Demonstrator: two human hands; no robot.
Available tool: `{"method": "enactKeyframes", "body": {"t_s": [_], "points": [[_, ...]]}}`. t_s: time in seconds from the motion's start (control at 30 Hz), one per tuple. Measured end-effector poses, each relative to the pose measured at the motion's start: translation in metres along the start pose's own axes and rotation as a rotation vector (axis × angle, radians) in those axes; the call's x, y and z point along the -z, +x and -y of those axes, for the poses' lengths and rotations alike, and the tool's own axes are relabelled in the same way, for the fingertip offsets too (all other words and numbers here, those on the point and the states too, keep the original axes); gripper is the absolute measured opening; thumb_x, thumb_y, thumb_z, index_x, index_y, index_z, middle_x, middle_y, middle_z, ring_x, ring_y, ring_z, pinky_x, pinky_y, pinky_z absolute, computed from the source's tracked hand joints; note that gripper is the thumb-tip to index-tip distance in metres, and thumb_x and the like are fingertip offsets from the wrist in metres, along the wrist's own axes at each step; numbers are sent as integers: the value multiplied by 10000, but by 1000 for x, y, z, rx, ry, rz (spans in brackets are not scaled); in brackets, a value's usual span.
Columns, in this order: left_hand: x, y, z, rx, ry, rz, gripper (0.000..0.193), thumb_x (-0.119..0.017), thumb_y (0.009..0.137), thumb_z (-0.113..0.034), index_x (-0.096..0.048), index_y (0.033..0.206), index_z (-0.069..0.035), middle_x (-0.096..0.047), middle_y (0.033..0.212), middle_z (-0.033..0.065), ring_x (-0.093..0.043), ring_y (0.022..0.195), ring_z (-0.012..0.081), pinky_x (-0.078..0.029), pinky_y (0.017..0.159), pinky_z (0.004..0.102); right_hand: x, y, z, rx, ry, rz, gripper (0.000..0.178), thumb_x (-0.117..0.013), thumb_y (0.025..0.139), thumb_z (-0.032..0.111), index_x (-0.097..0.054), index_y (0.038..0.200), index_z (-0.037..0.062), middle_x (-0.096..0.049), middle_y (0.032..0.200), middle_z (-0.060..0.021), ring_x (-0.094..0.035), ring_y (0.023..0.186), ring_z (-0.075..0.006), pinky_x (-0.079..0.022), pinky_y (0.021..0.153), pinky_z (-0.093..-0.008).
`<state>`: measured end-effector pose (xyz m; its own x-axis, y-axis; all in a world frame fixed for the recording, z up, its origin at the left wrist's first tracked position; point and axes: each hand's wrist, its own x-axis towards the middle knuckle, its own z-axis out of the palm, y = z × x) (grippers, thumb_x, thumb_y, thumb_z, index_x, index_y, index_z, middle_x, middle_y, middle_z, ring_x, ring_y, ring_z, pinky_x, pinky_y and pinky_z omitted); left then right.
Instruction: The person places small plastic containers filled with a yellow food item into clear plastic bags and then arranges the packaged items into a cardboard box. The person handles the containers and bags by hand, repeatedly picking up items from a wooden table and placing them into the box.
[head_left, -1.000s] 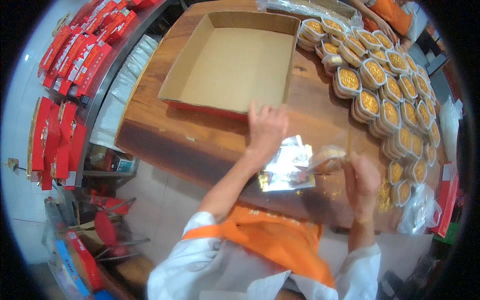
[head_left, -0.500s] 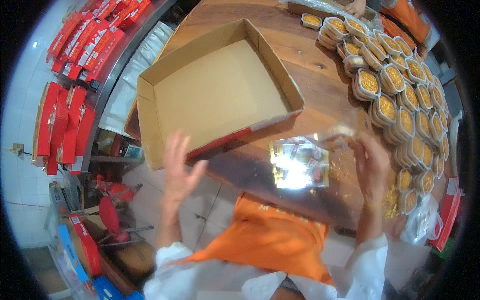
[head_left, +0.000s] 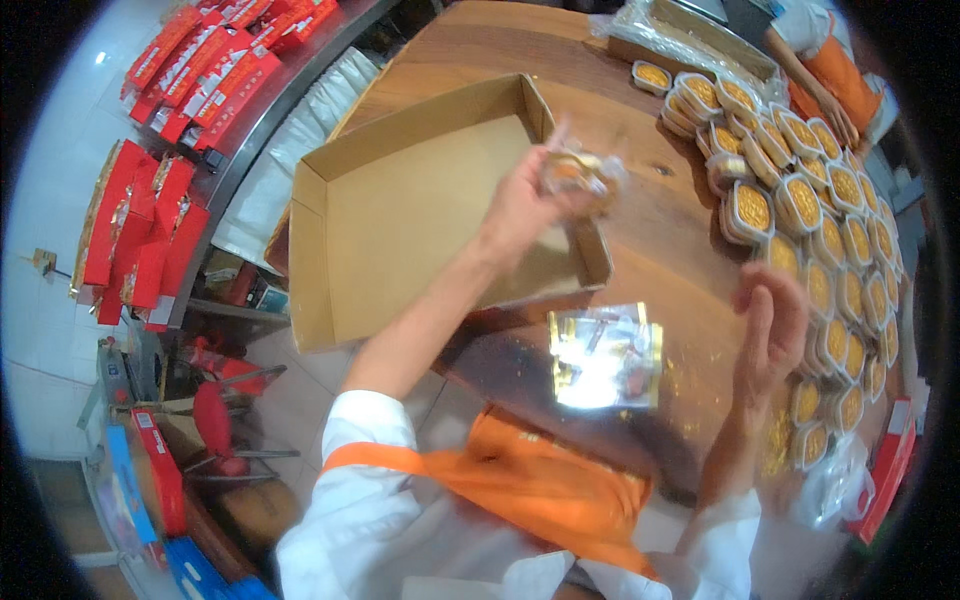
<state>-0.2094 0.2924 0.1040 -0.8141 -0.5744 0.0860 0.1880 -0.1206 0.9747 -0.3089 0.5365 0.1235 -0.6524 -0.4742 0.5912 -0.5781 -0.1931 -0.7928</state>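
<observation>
My left hand [head_left: 525, 205] reaches over the right side of an open cardboard box [head_left: 400, 230]. Its fingers are closed on a small clear plastic tub [head_left: 583, 180] with golden-brown contents, blurred by motion. On the right, my right hand [head_left: 772, 325] is held above the table with its fingers loosely curved and apart, and nothing shows in it. Just beyond it stand several stacked tubs [head_left: 750, 207] with golden, crumbly-looking tops. Between the box and my right hand, a pile of shiny gold-edged clear packets [head_left: 605, 355] lies on the wooden table [head_left: 650, 240].
Red cartons [head_left: 235, 95] line a metal counter at the far left. A long cardboard tray [head_left: 700, 50] with plastic film stands at the back, near another person in an orange apron [head_left: 835, 85]. A clear plastic bag [head_left: 832, 490] lies at the right edge, beside yellow crumbs [head_left: 777, 440].
My left hand has swung up and right from the box's near corner and now grips a tub. My right hand, which held a blurred tub above the packets, has moved right and appears empty.
</observation>
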Motion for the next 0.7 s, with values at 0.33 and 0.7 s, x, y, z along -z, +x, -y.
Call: {"method": "enactKeyframes", "body": {"t_s": [0.33,0.7], "points": [[133,158,44,-56,-119,-251,387,-660,741,6,-503,1093,-24,-595,1024,71,-590,926,177,-483,831,320,37,-96,-53,-671,-199,106,95,-488,886,39,-552,945,2,-574,809,-35,-524,705,-91,-432,627,-214],[153,177,84,-100,146,-206,456,-646,748,-19,-450,1159,-9,-562,1066,78,-556,950,162,-451,837,303,31,-85,-54,-754,-307,132,87,-531,860,45,-588,903,-4,-628,790,-79,-576,696,-135,-460,621,-262]]}}
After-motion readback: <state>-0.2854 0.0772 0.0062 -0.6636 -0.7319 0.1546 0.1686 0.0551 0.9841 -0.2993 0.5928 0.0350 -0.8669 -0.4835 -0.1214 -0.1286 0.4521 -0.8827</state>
